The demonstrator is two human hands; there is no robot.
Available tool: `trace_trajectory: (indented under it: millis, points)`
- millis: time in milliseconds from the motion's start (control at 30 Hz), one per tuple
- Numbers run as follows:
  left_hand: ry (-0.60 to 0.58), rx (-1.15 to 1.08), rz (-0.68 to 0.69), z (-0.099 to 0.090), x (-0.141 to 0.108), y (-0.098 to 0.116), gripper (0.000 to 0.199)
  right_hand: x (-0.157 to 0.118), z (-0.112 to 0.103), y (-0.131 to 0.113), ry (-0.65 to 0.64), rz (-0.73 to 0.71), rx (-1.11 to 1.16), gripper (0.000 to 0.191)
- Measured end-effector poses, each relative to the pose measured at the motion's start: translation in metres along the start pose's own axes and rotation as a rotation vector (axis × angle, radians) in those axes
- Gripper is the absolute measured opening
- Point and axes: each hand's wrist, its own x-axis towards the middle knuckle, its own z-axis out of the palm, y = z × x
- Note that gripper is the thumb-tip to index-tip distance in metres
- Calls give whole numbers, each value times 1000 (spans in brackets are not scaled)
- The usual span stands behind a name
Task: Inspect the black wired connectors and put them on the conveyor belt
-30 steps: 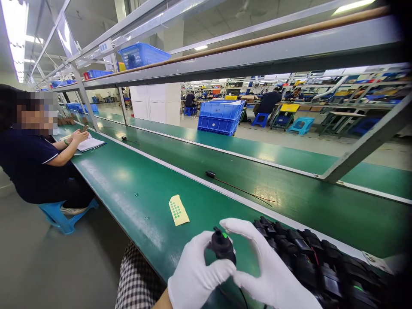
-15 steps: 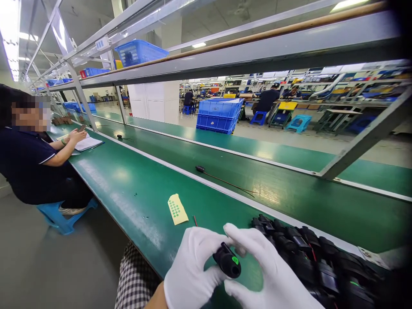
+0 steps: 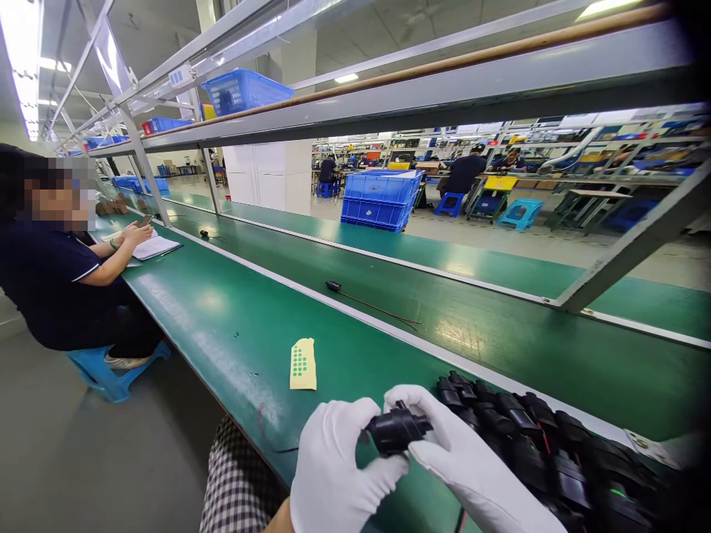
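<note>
Head view: your white-gloved left hand [image 3: 333, 466] and right hand [image 3: 466, 474] both grip one small black plastic connector [image 3: 395, 431] above the green surface [image 3: 233, 326], mid-inspection. Next, likely set it with the black connector pile [image 3: 555, 451] beside your right hand.

Both hands, the left hand [image 3: 333, 463] and the right hand [image 3: 466, 470], wear white gloves. The part [image 3: 397, 429] between them is black, like the heap of parts [image 3: 544, 451] beside it. The bench [image 3: 233, 326] is green. The sticker sheet [image 3: 303, 364] is pale yellow with green dots. The crates [image 3: 381, 200] are blue. The trousers [image 3: 236, 485] are black-and-white checked.
</note>
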Motion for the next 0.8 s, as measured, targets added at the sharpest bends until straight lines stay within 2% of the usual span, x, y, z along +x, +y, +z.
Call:
trace_trajectory:
  millis: [133, 267, 400, 500, 567, 800]
  points:
    - [-255, -569, -416, -2, 4, 6, 51, -3, 0, -2, -97, 1, 83, 57]
    - [-449, -1123, -655, 8, 4, 1, 66, -4, 0, -1, -149, 20, 114, 52]
    - [-625, -1549, -983, 20, 2, -5, 72, -5, 2, -4, -163, 46, 92, 55]
    - [-723, -1775, -996, 17, 1, -4, 71, -3, 3, -8, -165, 98, 98, 55]
    - [-757, -1847, -998, 11, 3, 0, 68, -2, 3, -7, -168, 96, 106, 54]
    - [-876, -1794, -1139, 2, 8, 6, 58, 2, 5, -1, -200, 82, 109, 62]
